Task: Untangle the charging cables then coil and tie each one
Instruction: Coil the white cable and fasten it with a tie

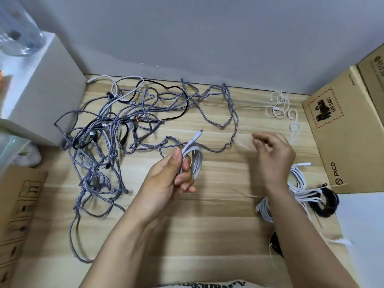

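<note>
Left hand (176, 173) grips a coiled white charging cable (194, 161), long axis toward the wall with its plug end pointing up and away, while the empty right hand (272, 154), fingers loosely curled, lies nearer the white ties (280, 110) ahead of it on the wooden table (218, 204).

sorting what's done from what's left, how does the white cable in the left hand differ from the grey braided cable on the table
The white cable is wound into a small neat coil; the grey braided cable sprawls in loose tangled loops. The white one is held in the left hand above the wooden table; the grey one lies on it, mixed with black cables. Neither shows a tie.
</note>
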The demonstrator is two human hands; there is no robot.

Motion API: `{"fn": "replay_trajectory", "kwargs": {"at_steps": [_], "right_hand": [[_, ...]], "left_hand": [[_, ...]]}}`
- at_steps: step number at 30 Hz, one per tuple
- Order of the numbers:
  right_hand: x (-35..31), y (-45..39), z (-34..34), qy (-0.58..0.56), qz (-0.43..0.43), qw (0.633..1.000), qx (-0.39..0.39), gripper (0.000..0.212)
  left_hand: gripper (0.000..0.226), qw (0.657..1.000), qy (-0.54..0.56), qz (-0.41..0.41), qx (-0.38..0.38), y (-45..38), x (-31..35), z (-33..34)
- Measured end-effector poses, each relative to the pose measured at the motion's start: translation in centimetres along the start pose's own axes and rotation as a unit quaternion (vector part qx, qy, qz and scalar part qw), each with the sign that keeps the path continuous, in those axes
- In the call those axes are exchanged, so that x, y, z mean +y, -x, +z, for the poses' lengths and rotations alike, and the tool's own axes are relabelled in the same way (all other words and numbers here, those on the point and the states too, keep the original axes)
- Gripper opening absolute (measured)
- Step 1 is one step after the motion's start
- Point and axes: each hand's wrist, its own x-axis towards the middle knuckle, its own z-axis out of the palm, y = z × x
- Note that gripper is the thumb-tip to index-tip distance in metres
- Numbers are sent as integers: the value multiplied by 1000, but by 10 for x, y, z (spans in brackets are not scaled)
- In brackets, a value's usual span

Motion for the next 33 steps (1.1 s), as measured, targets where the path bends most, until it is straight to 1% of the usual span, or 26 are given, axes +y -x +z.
{"fn": "replay_trajectory", "kwargs": {"at_steps": [1,3,4,6,7,9,11,12,14,16,18,21,23,25,28,30,33], "right_hand": [[-20,9,-12,-56,-5,998,13,22],[-59,27,-33,-184,28,982,27,23],[-78,39,-45,-251,56,966,25,21],[-109,62,-58,-364,111,925,-9,12],[-119,72,-59,-404,142,903,-41,7],[-135,94,-58,-455,202,861,-105,9],[-140,108,-49,-479,251,827,-154,9],[-144,118,-49,-484,259,818,-169,8],[-148,129,-48,-485,257,817,-179,11],[-149,137,-50,-479,255,821,-177,11],[-148,144,-55,-473,269,819,-182,12],[-147,152,-61,-475,279,812,-194,16],[-144,154,-63,-472,284,812,-190,16],[-140,155,-64,-455,299,818,-186,17],[-137,160,-60,-405,313,839,-184,24],[-138,163,-58,-380,312,853,-176,27],[-137,161,-56,-360,309,867,-155,27]], "left_hand": [[32,1000,-6,15,10,5,-1,-1],[32,998,-27,42,32,13,-4,-4],[31,997,-43,54,42,20,-5,-3],[31,992,-82,78,48,31,-6,-1],[32,989,-105,90,41,34,-6,2],[31,977,-173,124,23,46,-9,9],[32,955,-254,154,12,48,-14,11],[35,939,-299,169,5,56,-17,13],[34,907,-375,192,1,68,-20,15],[28,877,-428,215,26,78,-21,16],[31,863,-450,224,43,86,-21,16],[54,850,-469,237,42,94,-24,17],[59,850,-464,245,44,99,-24,18],[57,849,-459,256,46,104,-25,19],[41,835,-472,279,41,111,-26,24],[34,822,-490,288,37,114,-27,28],[31,797,-529,291,22,117,-30,29]]}}
